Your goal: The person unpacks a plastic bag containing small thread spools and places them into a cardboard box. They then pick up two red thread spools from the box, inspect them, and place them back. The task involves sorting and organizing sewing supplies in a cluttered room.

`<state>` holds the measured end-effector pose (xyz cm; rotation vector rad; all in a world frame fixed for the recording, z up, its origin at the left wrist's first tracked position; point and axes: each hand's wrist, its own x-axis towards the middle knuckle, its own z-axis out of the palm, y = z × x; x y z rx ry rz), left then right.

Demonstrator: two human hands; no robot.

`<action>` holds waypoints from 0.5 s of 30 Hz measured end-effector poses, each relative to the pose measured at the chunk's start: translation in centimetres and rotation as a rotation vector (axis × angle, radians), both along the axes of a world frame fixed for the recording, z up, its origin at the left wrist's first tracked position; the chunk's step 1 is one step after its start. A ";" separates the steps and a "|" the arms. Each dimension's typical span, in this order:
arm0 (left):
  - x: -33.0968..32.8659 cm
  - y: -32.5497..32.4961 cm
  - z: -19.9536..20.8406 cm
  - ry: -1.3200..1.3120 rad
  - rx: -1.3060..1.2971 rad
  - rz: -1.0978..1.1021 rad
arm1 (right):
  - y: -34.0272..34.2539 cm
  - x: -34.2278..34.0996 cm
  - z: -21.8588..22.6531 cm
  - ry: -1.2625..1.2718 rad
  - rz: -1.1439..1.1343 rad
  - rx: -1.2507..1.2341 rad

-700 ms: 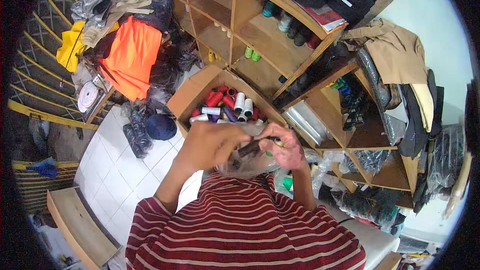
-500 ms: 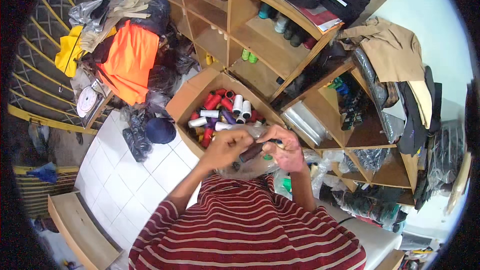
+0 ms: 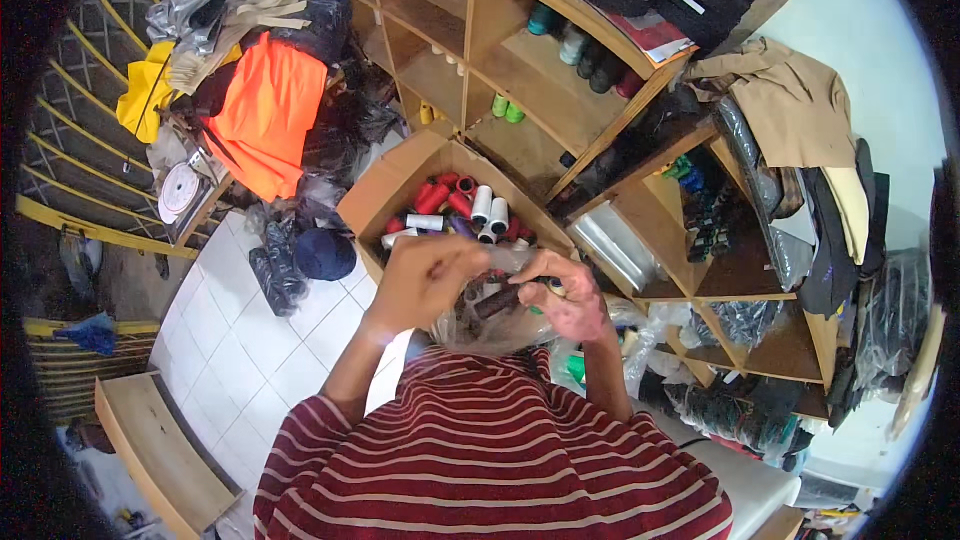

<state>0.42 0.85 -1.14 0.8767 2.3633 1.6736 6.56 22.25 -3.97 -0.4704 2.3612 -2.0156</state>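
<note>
A clear plastic bag (image 3: 475, 335) hangs in front of my chest, with a dark brown thread spool (image 3: 495, 302) showing in it. My right hand (image 3: 565, 302) pinches the bag's upper edge between thumb and forefinger. Opposite, my left hand (image 3: 425, 280) has its fingers curled by the bag's mouth; what they hold, if anything, is hidden. Beyond both hands stands an open cardboard box (image 3: 395, 177) of thread cones, among them a red cone (image 3: 432, 200) and a white cone (image 3: 482, 204). My left hand covers part of the box.
Wooden shelves (image 3: 540, 70) with more thread cones rise behind the box. To the left, a navy round item (image 3: 325, 258) and black plastic bundles (image 3: 275, 270) lie on white tiles (image 3: 235, 340). Orange cloth (image 3: 268, 110) hangs further back. Another plastic bag (image 3: 610, 345) is beside my right forearm.
My left hand has moved slightly up and left, away from my right hand, and covers more of the box. The right hand keeps its pinch on the bag with little movement.
</note>
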 end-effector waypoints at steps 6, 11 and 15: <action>4.1 3.1 -7.0 -0.361 0.258 -0.077 | 0.6 0.3 -0.5 0.012 -0.073 -0.086; 8.9 2.9 -5.9 -0.373 0.195 -0.168 | 0.5 0.5 -0.8 -0.076 -0.177 -0.020; 5.7 1.4 -1.1 0.096 0.048 -0.159 | 0.5 0.3 -0.6 -0.059 -0.103 0.144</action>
